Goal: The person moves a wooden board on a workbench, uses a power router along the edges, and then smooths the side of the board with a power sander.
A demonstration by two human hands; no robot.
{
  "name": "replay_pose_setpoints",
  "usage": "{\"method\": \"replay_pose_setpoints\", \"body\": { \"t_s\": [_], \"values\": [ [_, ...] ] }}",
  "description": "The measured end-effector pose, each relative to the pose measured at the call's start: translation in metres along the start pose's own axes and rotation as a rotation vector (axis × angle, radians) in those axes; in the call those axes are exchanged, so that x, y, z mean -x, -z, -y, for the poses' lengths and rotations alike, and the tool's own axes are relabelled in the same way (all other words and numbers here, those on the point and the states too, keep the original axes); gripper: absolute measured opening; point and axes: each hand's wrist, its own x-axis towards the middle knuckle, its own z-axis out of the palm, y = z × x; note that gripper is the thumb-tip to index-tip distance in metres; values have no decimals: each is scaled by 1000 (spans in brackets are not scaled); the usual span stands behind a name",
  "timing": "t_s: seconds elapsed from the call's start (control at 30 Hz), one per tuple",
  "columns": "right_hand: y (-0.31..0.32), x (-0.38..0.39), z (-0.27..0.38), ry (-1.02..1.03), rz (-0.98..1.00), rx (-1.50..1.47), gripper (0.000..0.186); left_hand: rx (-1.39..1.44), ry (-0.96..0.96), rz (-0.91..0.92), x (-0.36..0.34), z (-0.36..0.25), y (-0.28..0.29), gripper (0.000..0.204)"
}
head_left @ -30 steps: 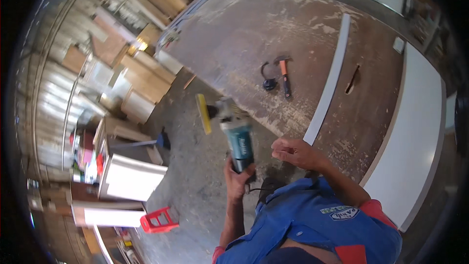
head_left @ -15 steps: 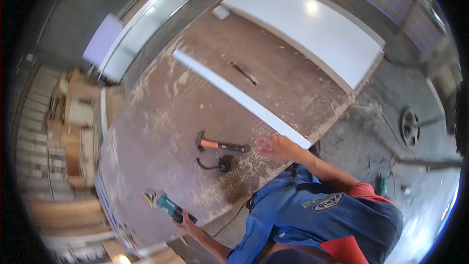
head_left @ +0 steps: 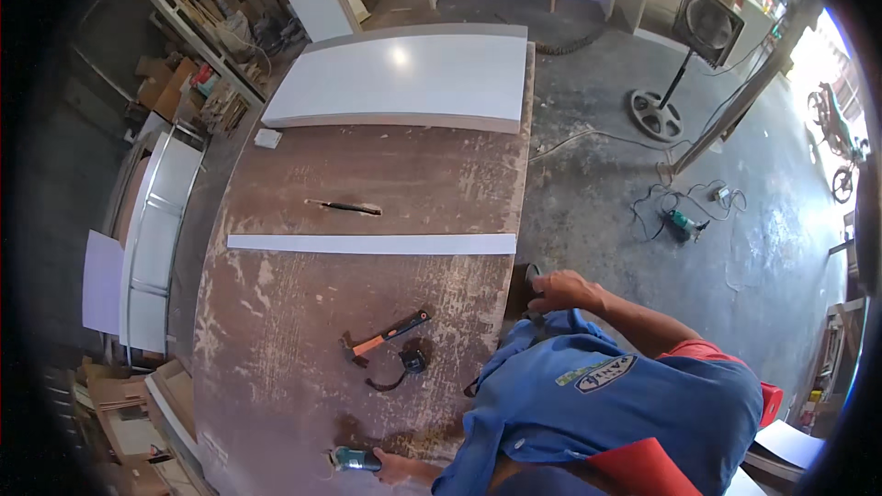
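Observation:
My left hand (head_left: 395,468) is closed around the black body of a teal angle grinder (head_left: 347,459), low over the near part of the worktable (head_left: 266,404). Beyond the table's right edge, my right hand (head_left: 567,291) has its fingers curled by a grey, round-rimmed object (head_left: 532,276); what it grips is hard to make out. A claw hammer (head_left: 390,334) with an orange and black handle lies on the table. Beside it is a small black roundish object (head_left: 412,361) with a curved strap. Farther off, a narrow white strip (head_left: 372,244) lies across the table.
At the table's far end lies a large white panel (head_left: 395,83). A dark, pen-like piece (head_left: 352,208) lies at a slot in the tabletop. On the floor to the right are a corded green power tool (head_left: 682,224) and a stand with a wheel-shaped base (head_left: 656,115).
My view has swung round to the right. My right hand has moved from beside the hammer to beyond the table's right edge. The angle grinder remains in my left hand.

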Motion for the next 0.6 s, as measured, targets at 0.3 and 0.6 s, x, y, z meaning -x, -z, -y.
{"method": "replay_pose_setpoints", "body": {
  "t_s": [0.3, 0.6],
  "values": [
    [-21, 60, -63, -104, 181, 214, 47, -1, -182, -114, 30, -42, -9, 51],
    [75, 209, -49, 128, 366, 309, 105, 172, -513, -235, 47, -124, -7, 47]
  ]
}}
